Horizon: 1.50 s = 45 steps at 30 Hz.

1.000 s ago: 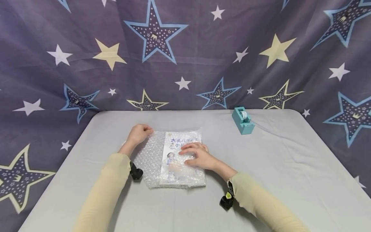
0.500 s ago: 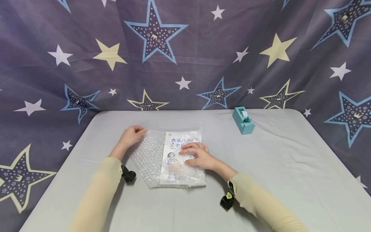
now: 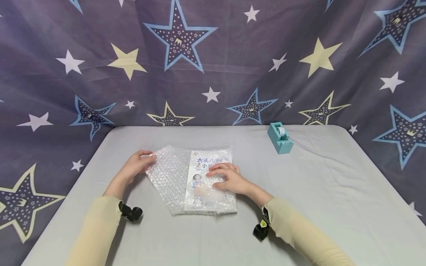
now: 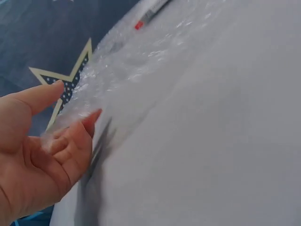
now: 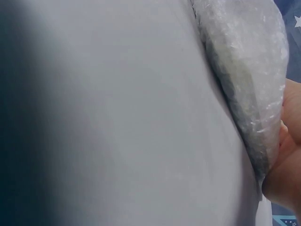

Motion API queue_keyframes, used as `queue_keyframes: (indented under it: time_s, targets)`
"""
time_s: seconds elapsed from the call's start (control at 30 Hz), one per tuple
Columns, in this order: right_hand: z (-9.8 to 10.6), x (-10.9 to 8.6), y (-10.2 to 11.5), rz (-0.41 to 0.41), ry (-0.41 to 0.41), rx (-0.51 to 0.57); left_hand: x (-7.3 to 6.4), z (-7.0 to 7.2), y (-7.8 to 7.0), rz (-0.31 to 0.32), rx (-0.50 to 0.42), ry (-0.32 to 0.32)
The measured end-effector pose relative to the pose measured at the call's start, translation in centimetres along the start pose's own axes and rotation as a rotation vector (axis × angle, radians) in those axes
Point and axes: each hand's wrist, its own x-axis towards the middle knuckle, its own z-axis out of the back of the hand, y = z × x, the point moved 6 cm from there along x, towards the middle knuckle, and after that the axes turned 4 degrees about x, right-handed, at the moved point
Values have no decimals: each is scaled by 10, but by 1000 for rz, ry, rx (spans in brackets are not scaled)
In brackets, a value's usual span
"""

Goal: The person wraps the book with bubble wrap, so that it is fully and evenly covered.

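Note:
A book [image 3: 193,194] with a white cover and blue lettering lies on sheet-covered bubble wrap layers in the head view, with clear wrap over its right part. The bubble wrap [image 3: 169,173] extends left of the book as a flap. At the flap's far left edge is my left hand [image 3: 136,164]. In the left wrist view its thumb stands apart from the loosely bent fingers [image 4: 77,146], which touch the edge of the wrap. My right hand [image 3: 231,179] rests on the wrapped book with fingers spread, partly covering the cover. The right wrist view shows the wrapped edge [image 5: 249,94] beside that hand.
A teal tape dispenser [image 3: 280,138] with a roll of clear tape stands at the back right of the table [image 3: 319,207], which has a pale grey cloth. Behind it hangs a dark curtain [image 3: 206,55] with stars. Black cameras [image 3: 261,231] sit on both wrists.
My left hand has moved left and a little nearer along the wrap's edge, its fingers loosening from a pinch. The flap now spreads flatter to the left. My right hand stays in place.

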Motion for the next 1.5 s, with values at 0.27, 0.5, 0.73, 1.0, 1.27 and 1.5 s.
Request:
queue_keyframes:
  time_s: [0.27,0.5,0.73,1.0,1.27,1.5]
  targets:
    - [-1,0,0,2,0,5,-18,-10,-9,-83,-382,3]
    - [-1,1,-2,1,2,7,-27,-29,-14,-169,-522,79]
    - [-1,0,-2,6,6,10,-32,-47,-29,-226,-431,126]
    - [-1,1,-5,-4,2,4,-38,-66,-45,-233,-432,135]
    - [-2,1,-3,1,2,3,-41,-81,-51,-223,-340,120]
    - [-1,1,-2,-6,0,1,-44,-97,-59,-229,-268,116]
